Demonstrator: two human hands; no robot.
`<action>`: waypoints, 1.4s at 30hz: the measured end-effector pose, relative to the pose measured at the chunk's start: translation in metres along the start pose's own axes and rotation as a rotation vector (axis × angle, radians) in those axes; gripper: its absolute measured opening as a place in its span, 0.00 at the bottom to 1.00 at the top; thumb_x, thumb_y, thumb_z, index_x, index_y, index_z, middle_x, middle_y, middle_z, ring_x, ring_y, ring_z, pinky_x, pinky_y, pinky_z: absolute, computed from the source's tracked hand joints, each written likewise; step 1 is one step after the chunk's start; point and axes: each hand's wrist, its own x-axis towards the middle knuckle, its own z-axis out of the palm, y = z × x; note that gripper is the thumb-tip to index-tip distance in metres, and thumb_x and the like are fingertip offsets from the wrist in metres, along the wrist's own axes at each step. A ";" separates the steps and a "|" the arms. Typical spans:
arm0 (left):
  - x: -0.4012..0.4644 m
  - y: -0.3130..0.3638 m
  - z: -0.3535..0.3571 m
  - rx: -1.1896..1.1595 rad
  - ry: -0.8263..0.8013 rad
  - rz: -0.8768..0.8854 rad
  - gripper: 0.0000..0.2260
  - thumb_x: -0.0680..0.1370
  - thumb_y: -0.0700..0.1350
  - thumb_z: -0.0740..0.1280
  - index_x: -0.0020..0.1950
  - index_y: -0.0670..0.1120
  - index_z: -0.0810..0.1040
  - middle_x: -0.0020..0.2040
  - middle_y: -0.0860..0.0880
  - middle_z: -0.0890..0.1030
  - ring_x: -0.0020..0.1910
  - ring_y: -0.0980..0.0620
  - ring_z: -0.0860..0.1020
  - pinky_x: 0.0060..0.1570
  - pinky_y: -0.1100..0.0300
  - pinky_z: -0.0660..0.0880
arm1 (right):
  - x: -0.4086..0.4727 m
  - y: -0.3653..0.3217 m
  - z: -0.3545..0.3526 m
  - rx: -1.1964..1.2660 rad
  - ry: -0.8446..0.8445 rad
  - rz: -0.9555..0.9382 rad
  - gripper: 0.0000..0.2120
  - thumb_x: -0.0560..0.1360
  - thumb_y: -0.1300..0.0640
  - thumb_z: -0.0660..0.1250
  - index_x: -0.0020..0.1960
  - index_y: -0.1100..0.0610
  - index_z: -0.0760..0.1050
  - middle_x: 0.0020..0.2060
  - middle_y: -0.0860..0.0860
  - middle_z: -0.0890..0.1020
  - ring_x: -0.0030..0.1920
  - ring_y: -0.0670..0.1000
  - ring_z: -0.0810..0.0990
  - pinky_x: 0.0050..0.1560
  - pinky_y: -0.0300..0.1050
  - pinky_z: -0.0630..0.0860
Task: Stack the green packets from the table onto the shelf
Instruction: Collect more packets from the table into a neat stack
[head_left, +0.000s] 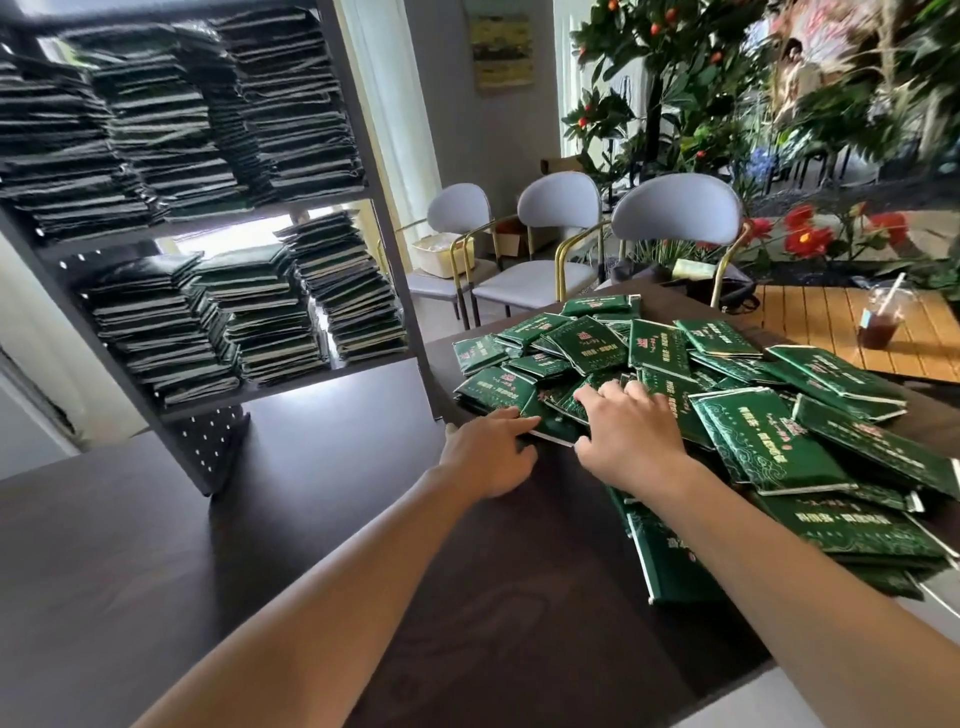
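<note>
A large heap of green packets (727, 395) covers the right part of the dark table (363, 519). My left hand (488, 452) lies at the heap's near-left edge, fingers stretched out and touching the side of a packet (550, 423). My right hand (631, 431) rests flat on top of the same packets, fingers spread, thumb at the packet's near edge. The grey metal shelf (384, 218) stands at the left, with several tall stacks of green packets (249, 312) on its two levels.
Three pale chairs (675, 218) stand behind the table. A wooden side table (831, 322) at the right carries a plastic cup with a straw (880, 325). Plants with red flowers (810, 239) fill the back right.
</note>
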 end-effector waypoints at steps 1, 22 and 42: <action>-0.003 -0.001 0.000 0.002 0.004 0.003 0.22 0.82 0.57 0.58 0.77 0.64 0.66 0.80 0.57 0.62 0.77 0.49 0.66 0.74 0.37 0.59 | -0.001 -0.001 0.000 -0.014 0.041 -0.003 0.19 0.77 0.54 0.62 0.68 0.53 0.70 0.63 0.54 0.78 0.66 0.59 0.71 0.65 0.54 0.67; -0.119 -0.093 -0.030 -1.628 0.191 -0.406 0.19 0.78 0.33 0.69 0.68 0.45 0.74 0.50 0.39 0.84 0.41 0.45 0.85 0.38 0.54 0.84 | -0.074 -0.119 0.013 0.526 0.259 -0.482 0.17 0.77 0.59 0.66 0.65 0.48 0.80 0.64 0.47 0.78 0.65 0.52 0.73 0.66 0.52 0.74; -0.146 -0.148 0.007 -1.297 0.355 -0.330 0.12 0.75 0.32 0.73 0.52 0.47 0.83 0.54 0.42 0.82 0.45 0.48 0.85 0.35 0.57 0.83 | -0.058 -0.141 0.053 0.128 0.007 0.024 0.23 0.81 0.48 0.56 0.75 0.52 0.66 0.73 0.54 0.68 0.74 0.57 0.64 0.74 0.66 0.56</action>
